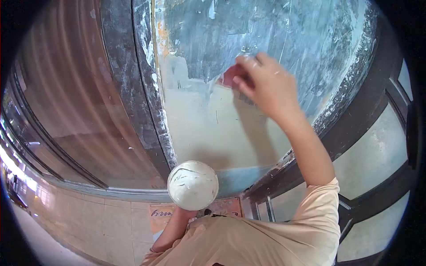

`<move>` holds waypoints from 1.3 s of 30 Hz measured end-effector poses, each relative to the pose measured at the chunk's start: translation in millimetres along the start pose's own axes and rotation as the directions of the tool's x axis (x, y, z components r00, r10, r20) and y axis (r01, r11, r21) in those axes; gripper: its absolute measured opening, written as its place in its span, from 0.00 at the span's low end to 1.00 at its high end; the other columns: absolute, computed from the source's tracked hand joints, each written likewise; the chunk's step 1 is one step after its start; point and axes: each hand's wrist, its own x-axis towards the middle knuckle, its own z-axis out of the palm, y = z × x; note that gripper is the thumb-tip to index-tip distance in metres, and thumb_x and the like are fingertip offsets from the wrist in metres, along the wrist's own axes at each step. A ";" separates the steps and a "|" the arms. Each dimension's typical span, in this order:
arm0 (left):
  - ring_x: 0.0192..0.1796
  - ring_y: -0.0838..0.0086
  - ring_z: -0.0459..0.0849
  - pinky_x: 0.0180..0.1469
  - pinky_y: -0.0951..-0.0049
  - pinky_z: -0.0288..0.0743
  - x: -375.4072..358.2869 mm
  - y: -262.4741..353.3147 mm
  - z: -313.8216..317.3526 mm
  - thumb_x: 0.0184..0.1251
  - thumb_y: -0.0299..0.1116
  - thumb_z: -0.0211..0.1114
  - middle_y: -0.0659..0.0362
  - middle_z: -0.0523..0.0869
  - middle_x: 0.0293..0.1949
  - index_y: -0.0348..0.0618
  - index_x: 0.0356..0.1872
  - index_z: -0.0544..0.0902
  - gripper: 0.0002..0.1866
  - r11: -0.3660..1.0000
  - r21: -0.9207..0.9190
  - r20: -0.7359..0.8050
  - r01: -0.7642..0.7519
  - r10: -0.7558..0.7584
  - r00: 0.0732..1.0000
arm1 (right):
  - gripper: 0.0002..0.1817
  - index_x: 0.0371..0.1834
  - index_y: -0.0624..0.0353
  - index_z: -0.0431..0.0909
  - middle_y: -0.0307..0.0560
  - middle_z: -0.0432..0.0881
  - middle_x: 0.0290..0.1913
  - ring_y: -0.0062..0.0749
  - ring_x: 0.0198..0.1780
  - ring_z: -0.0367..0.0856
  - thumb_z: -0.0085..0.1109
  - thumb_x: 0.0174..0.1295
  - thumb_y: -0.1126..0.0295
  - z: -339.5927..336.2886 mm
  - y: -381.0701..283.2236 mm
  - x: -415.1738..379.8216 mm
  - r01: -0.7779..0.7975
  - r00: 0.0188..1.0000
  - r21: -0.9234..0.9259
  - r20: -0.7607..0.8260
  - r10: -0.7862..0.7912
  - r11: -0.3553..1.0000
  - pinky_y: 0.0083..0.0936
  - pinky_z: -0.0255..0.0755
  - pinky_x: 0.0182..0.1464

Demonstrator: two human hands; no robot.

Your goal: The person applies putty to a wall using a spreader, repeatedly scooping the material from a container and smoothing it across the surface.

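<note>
My right hand (267,86) is closed on a small dark red putty scraper (229,77), its edge against the wall panel (208,115). White smears mark the fingers. Below the scraper the panel carries a smooth cream-white coat, while above it the surface is patchy blue-grey. Low in front of my body, my left hand (186,214) holds up a round tub (217,188) from beneath, and most of its fingers are hidden. White putty (193,184) with a few dark streaks fills the tub.
Dark frame posts with white smears border the panel; the left post (142,88) adjoins brown curtained glass (75,88). On the right stands a dark door (372,142) with pale panes. Below are floor tiles (117,221) and an orange mat (162,213) with lettering.
</note>
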 end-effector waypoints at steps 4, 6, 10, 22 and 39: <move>0.68 0.65 0.68 0.68 0.57 0.65 0.5 -2.2 -5.1 0.73 0.48 0.50 0.59 0.66 0.70 0.52 0.72 0.58 0.30 0.997 -0.063 -0.026 0.040 -0.042 0.999 | 0.16 0.47 0.43 0.76 0.42 0.75 0.35 0.39 0.37 0.80 0.64 0.55 0.60 -3.4 -8.4 -5.5 0.003 0.999 -0.014 0.051 -0.002 1.000 0.37 0.76 0.28; 0.69 0.65 0.67 0.69 0.58 0.64 0.3 -1.9 -6.2 0.73 0.49 0.51 0.60 0.65 0.70 0.53 0.72 0.58 0.30 0.990 -0.133 -0.030 0.049 -0.053 0.998 | 0.16 0.47 0.44 0.76 0.42 0.75 0.35 0.40 0.37 0.80 0.64 0.54 0.60 21.7 -15.4 -25.6 0.049 0.993 0.009 0.105 -0.049 0.999 0.37 0.76 0.28; 0.69 0.66 0.67 0.69 0.58 0.64 -2.1 -6.9 -27.1 0.72 0.51 0.50 0.60 0.65 0.70 0.54 0.71 0.59 0.30 0.965 0.257 0.010 -0.046 0.045 0.999 | 0.17 0.47 0.44 0.76 0.43 0.75 0.36 0.41 0.39 0.80 0.65 0.54 0.61 6.4 -3.1 -12.9 -0.044 0.996 0.011 0.082 0.043 0.999 0.36 0.76 0.29; 0.68 0.63 0.69 0.68 0.56 0.65 5.9 -0.3 -4.0 0.73 0.51 0.48 0.58 0.68 0.68 0.53 0.71 0.60 0.29 0.946 0.313 -0.029 -0.085 0.099 0.995 | 0.13 0.44 0.42 0.78 0.42 0.74 0.34 0.39 0.36 0.79 0.63 0.55 0.61 26.8 -11.1 -33.1 -0.006 0.994 0.045 0.113 0.001 0.999 0.37 0.75 0.27; 0.68 0.66 0.69 0.68 0.58 0.66 -0.5 -6.2 -13.5 0.73 0.50 0.49 0.59 0.67 0.68 0.53 0.71 0.59 0.29 0.956 0.292 -0.075 -0.023 0.047 0.996 | 0.13 0.45 0.43 0.77 0.43 0.75 0.34 0.41 0.37 0.79 0.58 0.56 0.66 -2.7 -10.4 -24.0 -0.099 0.994 0.002 0.054 0.099 0.995 0.38 0.76 0.29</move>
